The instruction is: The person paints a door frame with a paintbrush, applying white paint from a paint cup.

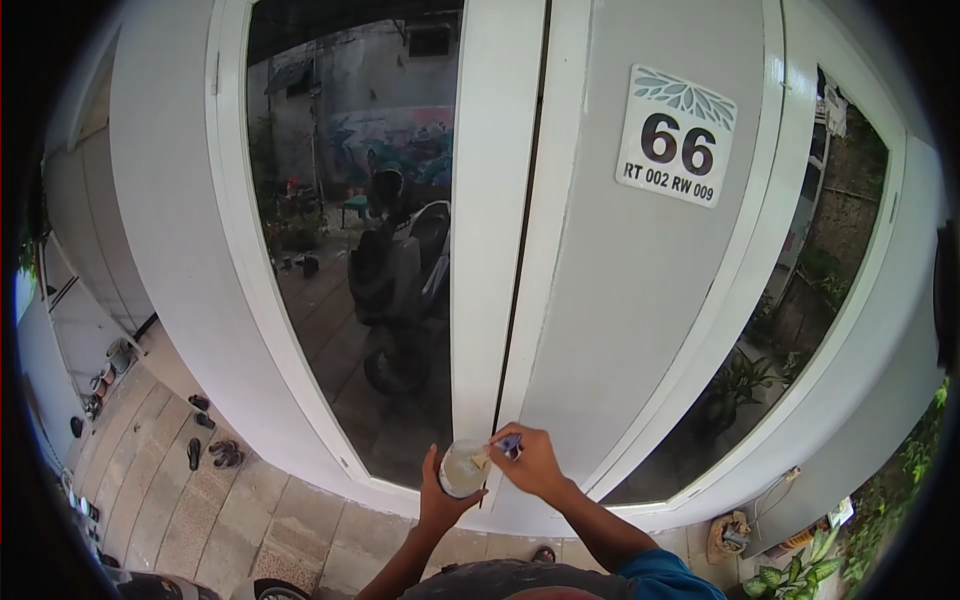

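My left hand (pixel 436 507) is wrapped around a small round container (pixel 463 468) with pale, whitish contents, low in front of the wall. Just to its right, my right hand (pixel 530 462) pinches a purple-handled tool (pixel 511 444). The tool's light-coloured tip (pixel 479 461) is at the container's opening; whether it touches the contents cannot be made out. Behind both hands stands a white frame with a dark vertical gap (pixel 521 235).
A dark glass pane (pixel 350 250) reflects a motorbike. The grey panel bears a number plate (pixel 680 135) reading 66. Sandals (pixel 226 454) lie on the paving at left. A bag (pixel 729 536) and leafy plants (pixel 797 575) stand at lower right.
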### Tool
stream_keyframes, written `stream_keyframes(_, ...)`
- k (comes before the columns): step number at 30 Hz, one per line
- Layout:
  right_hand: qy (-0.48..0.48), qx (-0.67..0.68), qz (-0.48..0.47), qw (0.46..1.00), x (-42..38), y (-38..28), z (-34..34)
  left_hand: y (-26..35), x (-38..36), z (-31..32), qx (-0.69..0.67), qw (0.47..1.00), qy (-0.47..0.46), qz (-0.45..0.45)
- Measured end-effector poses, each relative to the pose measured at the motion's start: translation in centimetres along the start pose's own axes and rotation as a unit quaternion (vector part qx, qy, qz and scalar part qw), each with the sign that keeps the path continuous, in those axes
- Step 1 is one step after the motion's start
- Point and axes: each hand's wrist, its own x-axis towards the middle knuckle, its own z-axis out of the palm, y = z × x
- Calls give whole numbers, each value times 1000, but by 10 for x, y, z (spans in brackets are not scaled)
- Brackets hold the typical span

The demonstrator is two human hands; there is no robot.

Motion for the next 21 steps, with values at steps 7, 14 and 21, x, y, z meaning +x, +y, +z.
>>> stream_keyframes(7, 151, 256, 145, 944, 6, 11, -27, 12, 13, -2, 21, 999, 25, 3)
stream_keyframes(14, 160, 435, 210, 861, 10, 7, -47, 48, 25, -6, -51, 998, 8, -41)
stream_keyframes(21, 128, 513, 258, 809, 3, 15, -52, 62, 24, -2, -101, 993, -10, -53)
